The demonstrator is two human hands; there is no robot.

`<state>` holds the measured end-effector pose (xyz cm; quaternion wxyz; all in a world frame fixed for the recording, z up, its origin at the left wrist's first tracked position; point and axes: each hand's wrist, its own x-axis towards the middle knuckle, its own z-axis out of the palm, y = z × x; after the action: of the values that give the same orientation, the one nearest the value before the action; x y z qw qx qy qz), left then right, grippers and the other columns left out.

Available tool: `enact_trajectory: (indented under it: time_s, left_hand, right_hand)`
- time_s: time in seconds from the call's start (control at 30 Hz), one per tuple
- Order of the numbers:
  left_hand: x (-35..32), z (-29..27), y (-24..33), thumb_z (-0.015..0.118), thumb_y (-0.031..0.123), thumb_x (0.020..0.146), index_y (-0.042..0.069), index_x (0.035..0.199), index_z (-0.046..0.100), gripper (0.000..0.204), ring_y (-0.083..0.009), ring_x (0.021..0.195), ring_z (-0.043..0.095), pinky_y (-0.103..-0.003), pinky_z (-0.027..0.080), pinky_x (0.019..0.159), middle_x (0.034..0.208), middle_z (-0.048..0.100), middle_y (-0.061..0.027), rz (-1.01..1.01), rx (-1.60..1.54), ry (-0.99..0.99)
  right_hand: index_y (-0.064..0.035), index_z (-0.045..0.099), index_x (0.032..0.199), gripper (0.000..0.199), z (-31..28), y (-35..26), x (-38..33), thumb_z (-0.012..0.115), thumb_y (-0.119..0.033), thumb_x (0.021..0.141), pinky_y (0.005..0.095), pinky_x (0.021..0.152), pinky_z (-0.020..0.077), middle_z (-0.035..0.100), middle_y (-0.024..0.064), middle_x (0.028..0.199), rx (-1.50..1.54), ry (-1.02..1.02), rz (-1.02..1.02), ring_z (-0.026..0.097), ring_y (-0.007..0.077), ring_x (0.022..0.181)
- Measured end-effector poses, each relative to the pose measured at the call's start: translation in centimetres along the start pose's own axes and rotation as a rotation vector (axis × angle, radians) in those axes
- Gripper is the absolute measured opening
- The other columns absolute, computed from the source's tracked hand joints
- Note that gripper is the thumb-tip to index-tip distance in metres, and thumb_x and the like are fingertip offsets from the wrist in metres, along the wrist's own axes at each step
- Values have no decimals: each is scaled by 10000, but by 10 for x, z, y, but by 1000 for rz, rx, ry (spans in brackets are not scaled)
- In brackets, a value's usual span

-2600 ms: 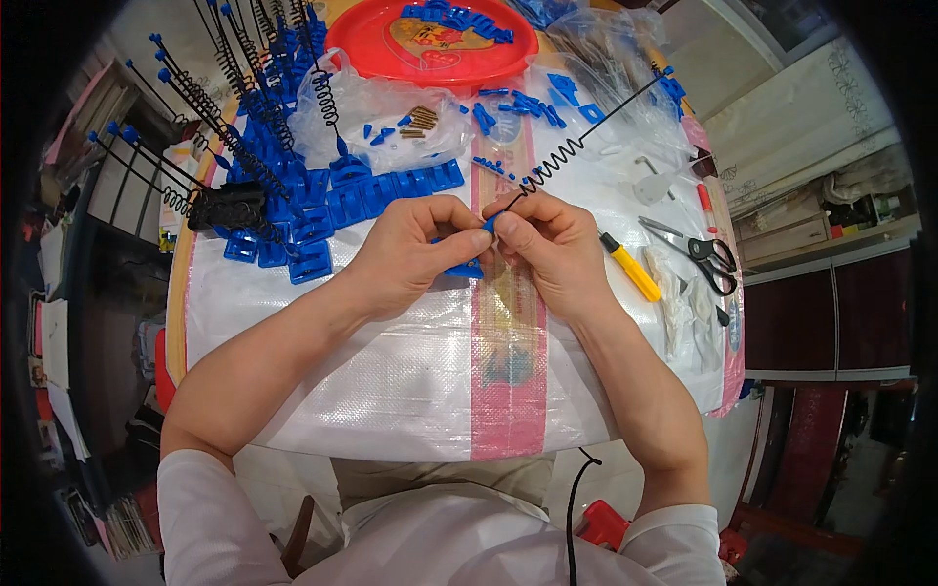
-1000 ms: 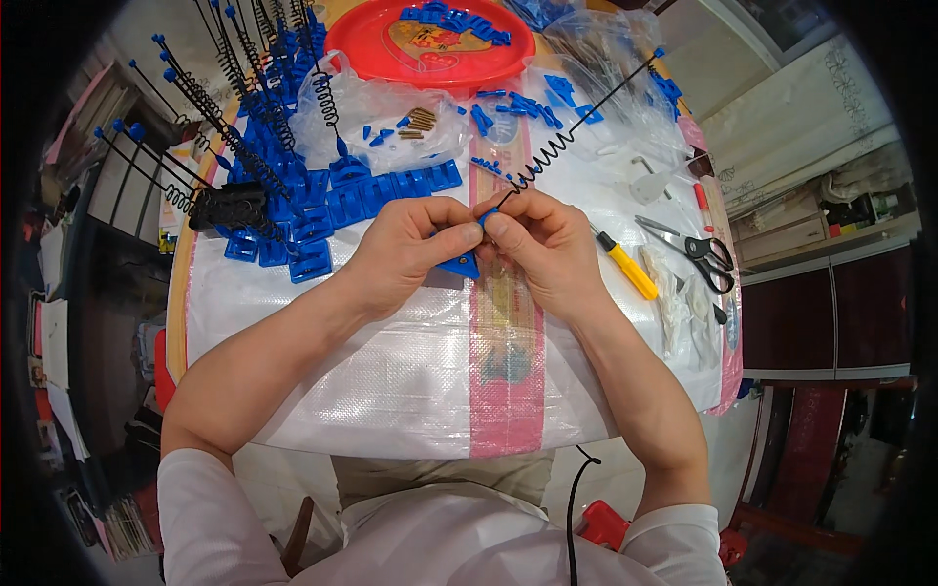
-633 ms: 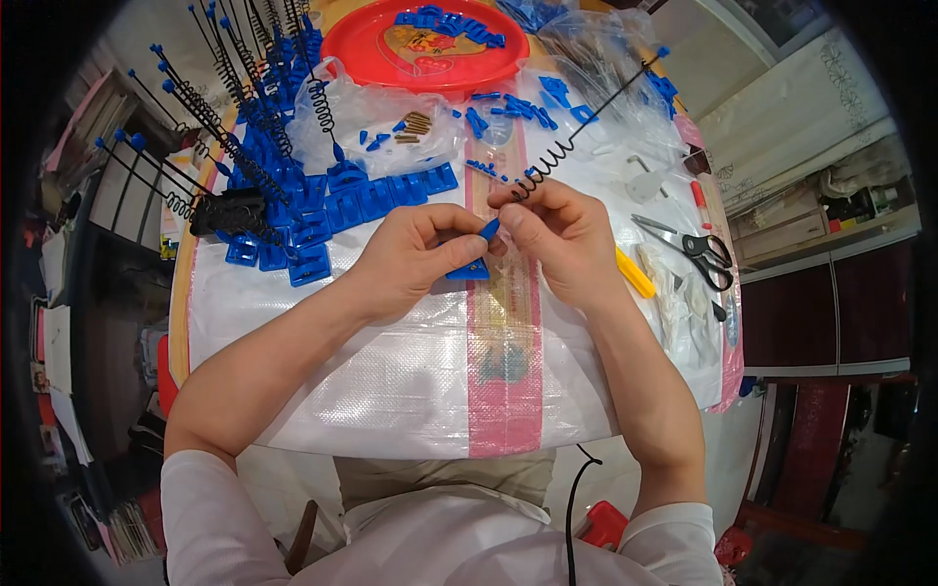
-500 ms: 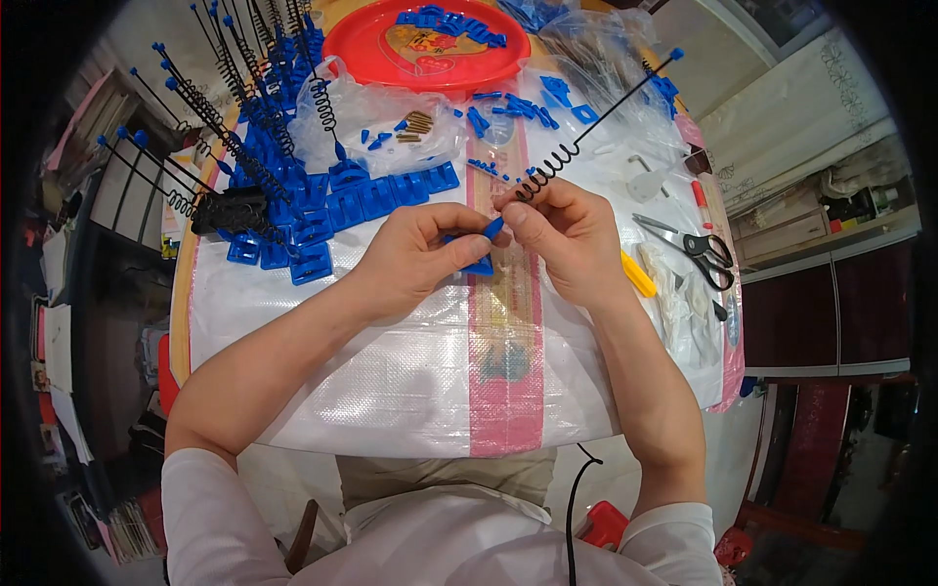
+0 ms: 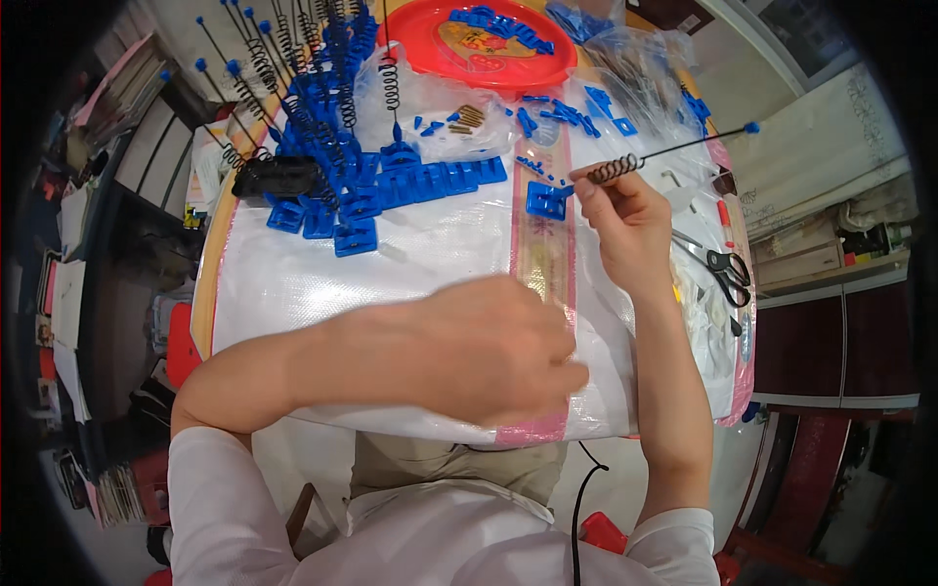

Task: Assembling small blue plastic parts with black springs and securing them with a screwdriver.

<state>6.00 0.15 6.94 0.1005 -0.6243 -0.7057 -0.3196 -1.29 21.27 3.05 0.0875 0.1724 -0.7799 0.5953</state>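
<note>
My right hand (image 5: 625, 223) pinches a black coil spring (image 5: 616, 170) near its lower end. From the coil a thin straight rod runs up to the right, tipped with a small blue knob (image 5: 751, 128). Beside these fingertips lies a square blue plastic base (image 5: 544, 201), and a small blue piece shows between it and the fingers; whether it is joined to the spring I cannot tell. Close to the table's front edge, my left hand (image 5: 498, 347) is blurred by motion with its back up. Its fingers curl underneath, so anything in them is hidden.
Many blue bases with upright springs (image 5: 332, 127) crowd the back left, around a black block (image 5: 278, 178). Behind are brass pins (image 5: 469, 117), loose blue parts (image 5: 567, 114) and a red tray (image 5: 430, 61). Black-handled scissors (image 5: 728, 276) and a red pen-like tool (image 5: 725, 223) lie right.
My left hand has left the blue piece and moved toward me, near the table's front edge. My right hand still holds the spring, whose rod now leans lower to the right. The head view has shifted.
</note>
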Motion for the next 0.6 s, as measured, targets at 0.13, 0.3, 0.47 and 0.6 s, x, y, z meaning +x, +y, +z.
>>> enact_trajectory:
  time_s: [0.13,0.3,0.47,0.6]
  left_hand:
    - [-1,6,41,661,213,770,57,772,549,192,-219,665,606,-323,479,555,694,569,-51,-6,3,-209]
    - [6,53,70,616,160,761,20,782,566,150,-269,661,649,-377,520,573,651,610,-93,126,-199,-409]
    - [24,134,88,601,136,777,8,808,604,132,-308,642,676,-422,535,568,645,651,-132,241,-219,-436]
    - [21,154,70,620,129,763,5,822,616,138,-327,640,684,-439,535,564,642,660,-142,194,-284,-462]
  right_hand:
    - [10,678,1048,167,12,-15,-3,665,-109,932,220,659,433,645,-1,852,13,-126,7,537,48,742]
    - [12,671,925,148,30,-32,2,694,-124,874,240,609,426,586,25,775,-29,-188,-63,517,76,651]
    - [21,665,920,136,65,-50,19,686,-110,889,238,620,417,596,22,811,-167,-359,-118,520,61,706]
    - [16,642,866,179,93,-46,27,709,-149,880,263,538,381,538,18,692,-211,-348,-238,461,72,598]
